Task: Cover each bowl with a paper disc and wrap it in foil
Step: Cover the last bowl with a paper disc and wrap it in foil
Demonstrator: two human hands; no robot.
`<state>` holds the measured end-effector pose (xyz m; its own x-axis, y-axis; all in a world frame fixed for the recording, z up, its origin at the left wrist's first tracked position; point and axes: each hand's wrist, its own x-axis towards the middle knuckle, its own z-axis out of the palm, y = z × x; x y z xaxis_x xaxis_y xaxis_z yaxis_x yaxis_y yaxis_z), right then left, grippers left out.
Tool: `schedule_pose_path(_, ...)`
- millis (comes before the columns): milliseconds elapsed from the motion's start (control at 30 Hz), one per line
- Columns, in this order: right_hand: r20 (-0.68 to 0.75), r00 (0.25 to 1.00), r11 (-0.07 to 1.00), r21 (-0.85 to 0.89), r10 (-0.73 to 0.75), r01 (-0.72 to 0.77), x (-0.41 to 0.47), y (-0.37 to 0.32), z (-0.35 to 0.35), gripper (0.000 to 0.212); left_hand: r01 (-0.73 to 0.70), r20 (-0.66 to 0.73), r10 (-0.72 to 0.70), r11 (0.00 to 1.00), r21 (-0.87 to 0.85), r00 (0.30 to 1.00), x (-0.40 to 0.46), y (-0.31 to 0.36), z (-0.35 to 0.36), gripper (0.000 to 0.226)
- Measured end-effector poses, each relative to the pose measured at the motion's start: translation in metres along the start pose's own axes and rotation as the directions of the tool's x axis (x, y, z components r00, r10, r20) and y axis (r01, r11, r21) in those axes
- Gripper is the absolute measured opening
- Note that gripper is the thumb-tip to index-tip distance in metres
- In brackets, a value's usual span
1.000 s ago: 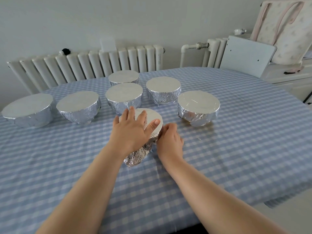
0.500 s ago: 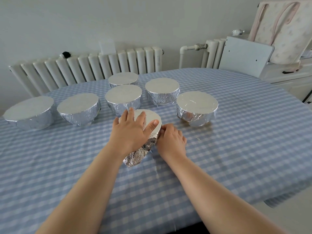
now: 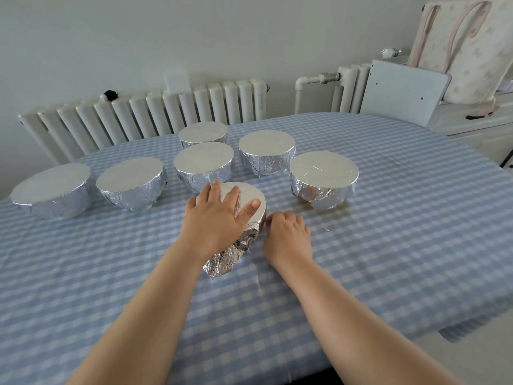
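The near bowl (image 3: 251,218) is seen at the middle of the checked tablecloth (image 3: 388,245), largely hidden beneath the left hand (image 3: 215,219), whose straight, spread fingers are laid flat on its covered top. Only the right part of the top and a crumpled flap of foil (image 3: 227,258) trailing toward the near side can be made out. The right hand (image 3: 287,237) is placed against the bowl's right side, its fingers curled; their tips are turned away, so whether foil is pinched cannot be told. Six wrapped bowls (image 3: 204,168) are ranged farther back, touched by neither hand. A radiator (image 3: 144,118) is partly hidden behind the table.
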<state>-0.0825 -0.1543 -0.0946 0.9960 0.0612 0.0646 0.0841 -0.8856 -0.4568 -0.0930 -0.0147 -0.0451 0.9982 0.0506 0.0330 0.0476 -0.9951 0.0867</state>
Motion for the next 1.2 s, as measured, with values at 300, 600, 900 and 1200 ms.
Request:
schedule_pose_path(300, 0.05, 0.994, 0.741, 0.663, 0.093, -0.103, -0.008, -0.006, -0.019, 0.052, 0.002, -0.015, -0.003, 1.0, -0.008, 1.0, 0.001, -0.002, 0.001, 0.103)
schedule_pose_path(600, 0.167, 0.981, 0.636, 0.748, 0.094, -0.188, -0.006, -0.012, -0.028, 0.045, -0.028, -0.01, 0.028, 1.0, -0.007, 1.0, 0.002, -0.006, 0.001, 0.112)
schedule_pose_path(900, 0.125, 0.991, 0.757, 0.651, -0.039, -0.052, 0.019, -0.002, -0.031, 0.034, -0.033, -0.064, 0.019, 0.976, -0.216, 0.998, -0.006, -0.031, 0.001, 0.096)
schedule_pose_path(1200, 0.152, 0.975, 0.841, 0.538, -0.163, 0.057, 0.045, 0.004, -0.036, 0.038, 0.093, -0.087, -0.105, 0.987, -0.135, 0.991, -0.027, -0.019, 0.0, 0.116)
